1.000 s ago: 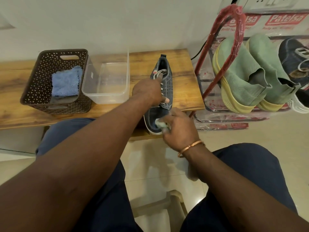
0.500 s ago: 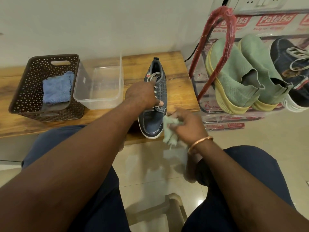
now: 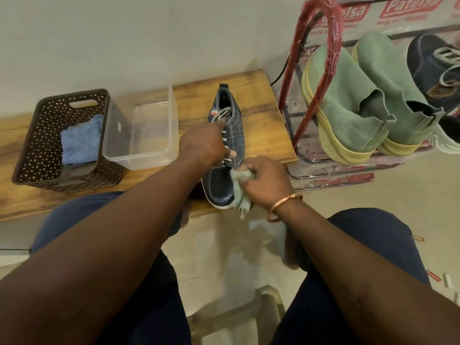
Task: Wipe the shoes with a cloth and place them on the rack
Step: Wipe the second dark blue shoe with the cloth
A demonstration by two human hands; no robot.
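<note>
Cloth [image 3: 240, 189] in right hand [image 3: 267, 183], left hand [image 3: 202, 145] on shoe [image 3: 219, 186]

Even indoor light, medium bright. Glossy cream floor tiles [image 3: 219, 245] carry a pale sheen and soft shadows just below the front edge of the brown wooden bench [image 3: 268, 130]. Fisheye bows that edge and the red plastic-wrapped metal rack frame [image 3: 334, 33]. Forearms [image 3: 99, 270] along the bottom edge look soft.
</note>
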